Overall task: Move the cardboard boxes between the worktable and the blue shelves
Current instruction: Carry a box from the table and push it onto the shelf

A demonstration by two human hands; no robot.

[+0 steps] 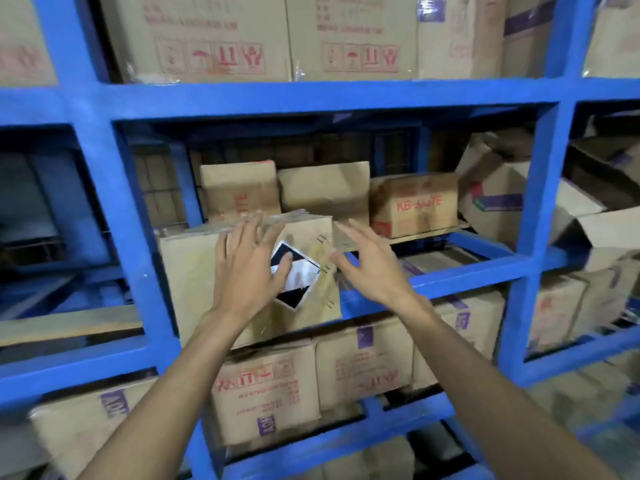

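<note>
Left hand: your left hand lies flat on the front of the box, fingers straight and spread, the fingertips up at the box's top edge and the thumb on the label.
Right hand: your right hand hovers just right of the box's right edge, fingers apart and loosely bent, holding nothing; you cannot tell whether the thumb touches the cardboard.
Box: the cardboard box under your left hand sits at the front of the middle bay of the blue shelves, tilted, its front face hanging over the shelf's front rail.
Label: a black-and-white diamond label is stuck on the box front, between your two hands and partly under your left thumb.
Behind your hands: three smaller boxes stand in a row deeper in the same bay; the one beyond your right hand, the red-printed box, shows red lettering too blurred to read fully.
Right of your right hand: crumpled open boxes lean against the blue upright.
Above your hands: large boxes with red handling symbols fill the upper shelf.
Below your wrists: more boxes with red print and purple marks sit on the lower shelf.
</note>
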